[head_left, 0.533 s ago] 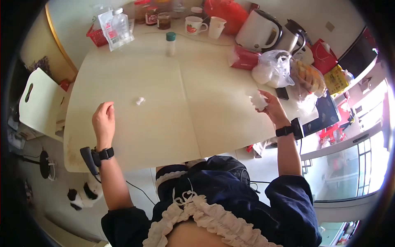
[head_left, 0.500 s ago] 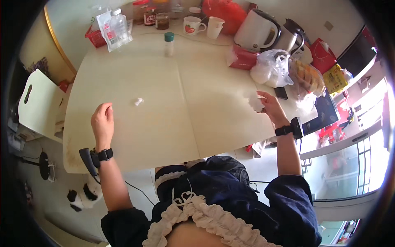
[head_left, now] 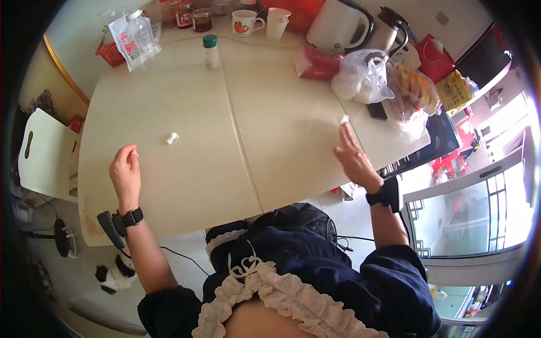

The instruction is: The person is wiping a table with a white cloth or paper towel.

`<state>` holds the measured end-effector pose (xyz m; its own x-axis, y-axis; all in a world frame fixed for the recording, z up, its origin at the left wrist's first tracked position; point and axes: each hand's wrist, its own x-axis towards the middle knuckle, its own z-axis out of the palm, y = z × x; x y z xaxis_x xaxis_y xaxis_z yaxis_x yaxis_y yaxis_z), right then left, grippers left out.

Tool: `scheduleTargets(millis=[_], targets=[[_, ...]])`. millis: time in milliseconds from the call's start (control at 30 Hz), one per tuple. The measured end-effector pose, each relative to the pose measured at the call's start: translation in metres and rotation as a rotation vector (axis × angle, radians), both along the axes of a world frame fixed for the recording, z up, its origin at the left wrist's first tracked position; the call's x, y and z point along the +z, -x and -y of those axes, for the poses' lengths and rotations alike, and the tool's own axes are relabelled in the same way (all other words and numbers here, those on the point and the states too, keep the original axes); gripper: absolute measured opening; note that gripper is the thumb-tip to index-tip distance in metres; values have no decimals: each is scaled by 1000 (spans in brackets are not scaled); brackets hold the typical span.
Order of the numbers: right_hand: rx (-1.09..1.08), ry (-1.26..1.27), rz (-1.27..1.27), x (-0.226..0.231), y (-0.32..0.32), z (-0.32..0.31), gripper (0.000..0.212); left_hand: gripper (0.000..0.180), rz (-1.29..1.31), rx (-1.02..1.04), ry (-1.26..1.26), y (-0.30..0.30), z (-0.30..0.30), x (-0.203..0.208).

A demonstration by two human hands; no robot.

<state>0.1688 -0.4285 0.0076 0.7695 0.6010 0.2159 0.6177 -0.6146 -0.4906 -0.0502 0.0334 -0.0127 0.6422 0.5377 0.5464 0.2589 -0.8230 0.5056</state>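
Note:
My right hand point(head_left: 355, 160) lies over the right part of the cream table point(head_left: 287, 141), fingers stretched and close together. A bit of white tissue point(head_left: 344, 119) shows at its fingertips, pressed against the tabletop; most of it is hidden under the fingers. My left hand point(head_left: 125, 176) hovers at the table's left side, its fingers curled in loosely with nothing visible in them. A small crumpled white scrap point(head_left: 172, 138) lies on the table beyond it, apart from both hands.
A green-capped shaker point(head_left: 211, 52) stands toward the back. Behind are a strawberry mug point(head_left: 243, 23), paper cups point(head_left: 277, 23) and a white kettle point(head_left: 338, 28). A plastic bag point(head_left: 363, 79), bagged bread point(head_left: 414, 87) and a black phone point(head_left: 377, 111) lie at the right.
My right hand has turned from pinching the tissue upright to lying flat with the tissue under its fingertips. The left hand stays curled. The whole view has shifted slightly.

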Motion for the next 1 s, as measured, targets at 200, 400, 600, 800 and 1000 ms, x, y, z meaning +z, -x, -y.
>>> scheduleTargets(millis=[200, 400, 600, 800, 1000], targets=[[-83, 200, 403, -6, -18, 46, 22, 11, 18, -48, 30, -4, 4, 5], [-302, 1, 465, -3, -30, -9, 33, 12, 40, -44, 79, -4, 1, 0], [-168, 77, 352, -12, -51, -36, 15, 13, 33, -68, 105, -5, 0, -1], [-175, -68, 214, 4, -39, -2, 41, 12, 2, 18, 65, -1, 3, -1], [-455, 114, 314, -25, -52, 28, 14, 12, 45, -28, 51, -4, 12, 13]])
